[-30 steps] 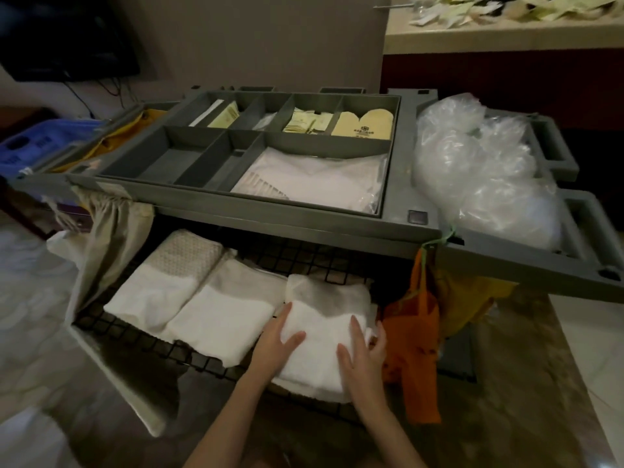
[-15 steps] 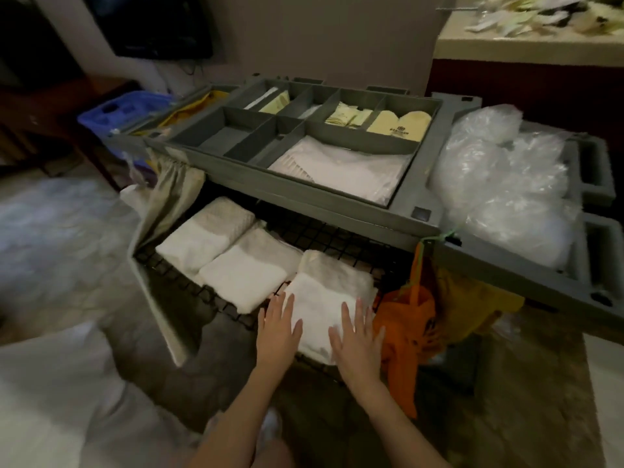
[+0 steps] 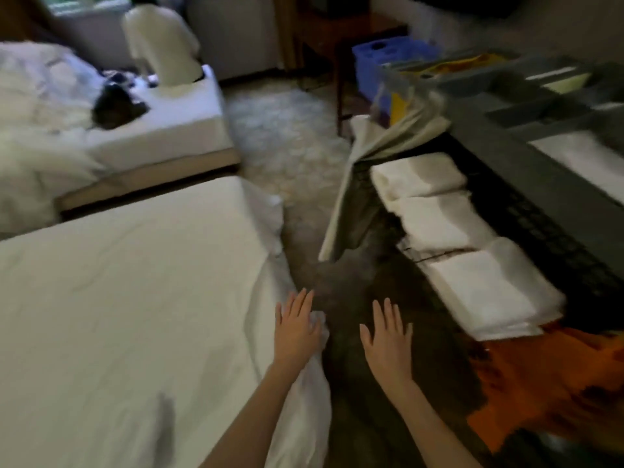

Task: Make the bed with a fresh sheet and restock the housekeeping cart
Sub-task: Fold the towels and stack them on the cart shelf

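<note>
The bed (image 3: 128,298) fills the lower left, covered in a white sheet (image 3: 270,238) that's bunched and rumpled along the right edge and corner. The cart (image 3: 540,157) sits on the right, across a strip of dark floor from the bed. Three folded towels (image 3: 449,228) lie in a row on its wire shelf (image 3: 557,244), touching edge to edge, right under the grey tray (image 3: 506,89) on top.

Both hands are out in front, palms down, fingers straight and spread, holding nothing. The left hand (image 3: 295,327) is over the sheet's rumpled edge, can't tell if it's actually touching. The right hand (image 3: 386,339) hangs over the floor between bed and cart, well apart from the towels.

An orange cloth (image 3: 547,376) hangs off the cart's near end, and a pale bag (image 3: 371,153) droops at the far end. A blue crate (image 3: 388,59) is behind that. Another bed (image 3: 152,130) with messy linen is further back, with a person (image 3: 162,45) in white sitting on it, facing away. It's all a bit blurry.
</note>
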Demonstrator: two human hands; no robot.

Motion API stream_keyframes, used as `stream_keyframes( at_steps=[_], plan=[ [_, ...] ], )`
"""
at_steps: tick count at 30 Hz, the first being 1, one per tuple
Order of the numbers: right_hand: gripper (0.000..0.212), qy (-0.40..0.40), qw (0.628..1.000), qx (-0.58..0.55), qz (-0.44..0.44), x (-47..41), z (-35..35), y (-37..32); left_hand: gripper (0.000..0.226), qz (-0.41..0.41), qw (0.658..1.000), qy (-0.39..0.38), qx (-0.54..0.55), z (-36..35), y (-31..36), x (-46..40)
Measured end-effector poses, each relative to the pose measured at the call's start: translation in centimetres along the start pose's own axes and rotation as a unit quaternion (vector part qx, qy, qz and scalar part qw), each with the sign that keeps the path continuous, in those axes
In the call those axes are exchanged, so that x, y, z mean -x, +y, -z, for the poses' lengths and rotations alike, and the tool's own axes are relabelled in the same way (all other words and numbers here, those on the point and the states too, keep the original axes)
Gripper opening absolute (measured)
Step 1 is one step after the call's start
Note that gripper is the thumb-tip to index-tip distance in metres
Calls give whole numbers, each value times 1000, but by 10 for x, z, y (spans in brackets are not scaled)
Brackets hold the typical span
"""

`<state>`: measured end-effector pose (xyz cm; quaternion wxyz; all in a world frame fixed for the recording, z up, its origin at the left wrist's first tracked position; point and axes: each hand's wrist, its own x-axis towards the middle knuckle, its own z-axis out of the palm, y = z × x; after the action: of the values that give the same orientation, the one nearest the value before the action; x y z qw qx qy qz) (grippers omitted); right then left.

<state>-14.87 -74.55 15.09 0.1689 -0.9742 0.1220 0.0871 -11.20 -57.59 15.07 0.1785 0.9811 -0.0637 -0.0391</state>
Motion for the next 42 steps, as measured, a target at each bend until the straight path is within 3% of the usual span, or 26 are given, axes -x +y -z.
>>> stream_keyframes(
  at_steps=[6,9,12,15,16,18,21,23,29,32,37,42],
  plan=[
    [62,-85,990,1,115,43,-89,-131,54,125,992,9,9,19,-156,70],
    [86,-104,981,-47,157,74,-151,-193,54,174,984,-18,22,11,-246,113],
    [107,-202,965,-66,155,106,-221,-247,57,210,975,-67,22,-2,-337,154],
    [84,-250,952,-90,149,127,-282,-294,58,263,961,-82,38,-16,-417,188],
    [71,-271,946,-101,145,132,-300,-308,60,285,953,-87,51,-20,-439,198],
    [64,-301,933,-145,132,139,-331,-328,67,339,932,-91,92,-31,-471,212],
    [73,-321,917,-229,63,139,-366,-347,77,463,861,-95,186,-46,-501,221],
    [79,-323,913,-250,27,138,-387,-358,79,488,837,-95,228,-61,-519,222],
    [70,-318,904,-284,9,143,-424,-379,79,436,827,-82,345,-69,-528,225],
    [67,-288,909,-300,2,140,-405,-375,79,396,843,-73,357,-46,-510,211],
    [68,-152,924,-349,-38,103,-311,-334,86,260,891,-87,363,-1,-434,130],
    [65,-32,923,-378,-71,59,-179,-250,96,92,919,-105,368,22,-293,28]
  ],
)
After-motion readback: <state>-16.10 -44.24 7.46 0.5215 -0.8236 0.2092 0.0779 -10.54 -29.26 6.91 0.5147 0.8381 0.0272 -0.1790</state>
